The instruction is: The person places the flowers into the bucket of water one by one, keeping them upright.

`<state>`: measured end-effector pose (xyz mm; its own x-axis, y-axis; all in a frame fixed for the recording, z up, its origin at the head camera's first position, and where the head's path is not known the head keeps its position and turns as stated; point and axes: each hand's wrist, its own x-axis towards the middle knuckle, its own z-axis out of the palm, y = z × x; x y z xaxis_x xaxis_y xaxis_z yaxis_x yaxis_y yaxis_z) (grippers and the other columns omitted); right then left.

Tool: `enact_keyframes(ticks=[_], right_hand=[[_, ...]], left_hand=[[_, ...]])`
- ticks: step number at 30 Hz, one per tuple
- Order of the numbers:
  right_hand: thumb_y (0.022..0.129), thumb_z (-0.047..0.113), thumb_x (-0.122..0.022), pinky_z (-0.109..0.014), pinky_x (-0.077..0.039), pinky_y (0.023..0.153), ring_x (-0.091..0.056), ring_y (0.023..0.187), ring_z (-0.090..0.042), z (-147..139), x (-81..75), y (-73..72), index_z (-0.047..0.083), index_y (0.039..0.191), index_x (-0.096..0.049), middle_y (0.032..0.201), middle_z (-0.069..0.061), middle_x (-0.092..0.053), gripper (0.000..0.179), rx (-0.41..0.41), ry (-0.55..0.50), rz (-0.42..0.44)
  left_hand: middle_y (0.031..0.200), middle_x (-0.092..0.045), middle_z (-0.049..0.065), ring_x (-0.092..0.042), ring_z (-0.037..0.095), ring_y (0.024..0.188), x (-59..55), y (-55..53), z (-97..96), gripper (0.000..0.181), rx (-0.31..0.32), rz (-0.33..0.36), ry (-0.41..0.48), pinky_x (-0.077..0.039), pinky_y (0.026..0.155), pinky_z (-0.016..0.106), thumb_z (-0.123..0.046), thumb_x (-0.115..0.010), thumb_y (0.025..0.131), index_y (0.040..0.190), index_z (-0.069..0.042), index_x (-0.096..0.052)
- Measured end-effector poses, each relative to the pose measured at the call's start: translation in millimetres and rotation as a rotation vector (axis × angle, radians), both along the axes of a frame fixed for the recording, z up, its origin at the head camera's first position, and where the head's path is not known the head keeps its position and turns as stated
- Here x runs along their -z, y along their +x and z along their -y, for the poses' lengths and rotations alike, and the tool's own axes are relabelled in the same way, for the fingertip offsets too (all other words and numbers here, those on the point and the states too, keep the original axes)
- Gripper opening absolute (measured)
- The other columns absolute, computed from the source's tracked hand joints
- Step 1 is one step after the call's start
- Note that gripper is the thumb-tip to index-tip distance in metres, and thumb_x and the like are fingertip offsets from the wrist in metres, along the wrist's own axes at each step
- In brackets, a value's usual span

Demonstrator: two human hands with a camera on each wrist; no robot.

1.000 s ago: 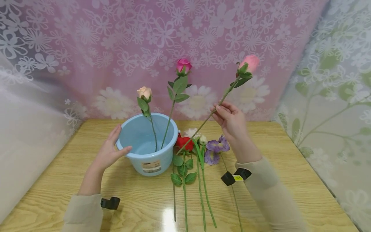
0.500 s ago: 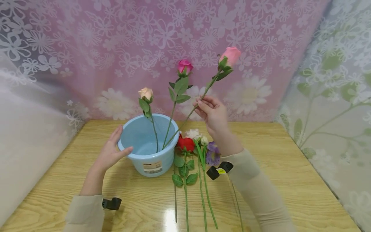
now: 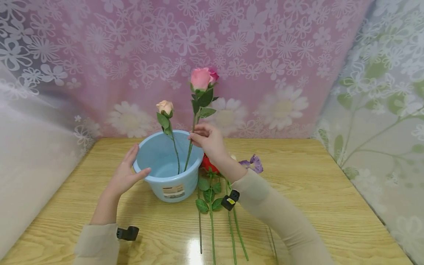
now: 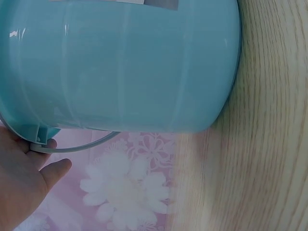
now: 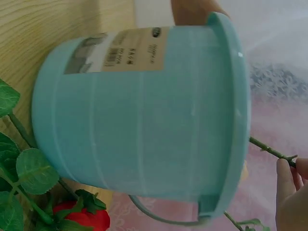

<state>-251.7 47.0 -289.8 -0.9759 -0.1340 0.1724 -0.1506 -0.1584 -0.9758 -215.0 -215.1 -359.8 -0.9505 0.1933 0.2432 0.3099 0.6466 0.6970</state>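
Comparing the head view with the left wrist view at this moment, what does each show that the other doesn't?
Only head: the right hand pinching the stem of a pink rose, plus the peach rose and red flower.
Only left wrist: the arc of the handle.
Both: the blue bucket, left hand and wooden table.

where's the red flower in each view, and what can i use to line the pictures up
Head: the red flower is just below centre, right of the blue bucket in the picture, partly hidden behind the right hand.
Left wrist: not in it.
Right wrist: at the bottom edge, left of centre, below the blue bucket and cut off by the frame.
Shared landmark: the blue bucket, in all three views.
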Motion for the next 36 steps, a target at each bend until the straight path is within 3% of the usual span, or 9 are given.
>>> enact_keyframes(ticks=[5, 14, 22, 36], right_hand=[[0.081, -0.002, -0.060, -0.029, -0.051, 0.070, -0.061, 0.081, -0.021, 16.2, 6.9, 2.1, -0.006, 0.105, -0.058, 0.090, -0.015, -0.060, 0.024, -0.039, 0.135, -0.037], [0.080, 0.005, -0.064, -0.021, -0.049, 0.063, -0.061, 0.077, -0.015, 32.6, 13.3, -1.5, 0.000, 0.094, -0.063, 0.085, -0.008, -0.065, 0.016, -0.042, 0.483, -0.202], [0.080, 0.009, -0.064, -0.020, -0.047, 0.064, -0.060, 0.081, -0.015, 40.0, 17.7, -2.4, 0.003, 0.095, -0.064, 0.088, -0.007, -0.065, 0.016, -0.084, 0.612, -0.270], [0.081, 0.014, -0.065, -0.018, -0.046, 0.061, -0.059, 0.076, -0.011, 47.1, 17.8, -7.6, 0.006, 0.096, -0.064, 0.086, -0.002, -0.064, 0.017, -0.100, 0.763, -0.254]], left_hand=[[0.147, -0.002, 0.013, -0.006, 0.038, 0.130, 1.0, 0.9, -0.2, 0.089, -0.004, -0.007, 0.001, -0.016, 0.092, 0.065, -0.035, -0.063, 0.079, 0.141, -0.002, -0.009], [0.147, -0.002, 0.011, -0.005, 0.036, 0.130, 2.2, 0.0, 0.5, 0.089, -0.004, -0.010, 0.022, -0.015, 0.093, 0.065, -0.035, -0.063, 0.079, 0.142, -0.003, -0.008], [0.147, -0.003, 0.014, -0.005, 0.037, 0.130, 2.1, 0.2, 0.2, 0.090, -0.003, -0.002, 0.040, -0.015, 0.093, 0.064, -0.034, -0.064, 0.079, 0.142, -0.004, -0.008], [0.147, -0.002, 0.014, -0.004, 0.036, 0.130, 0.8, -0.4, -0.1, 0.089, 0.013, 0.002, 0.044, -0.013, 0.094, 0.063, -0.034, -0.063, 0.079, 0.142, -0.002, -0.007]])
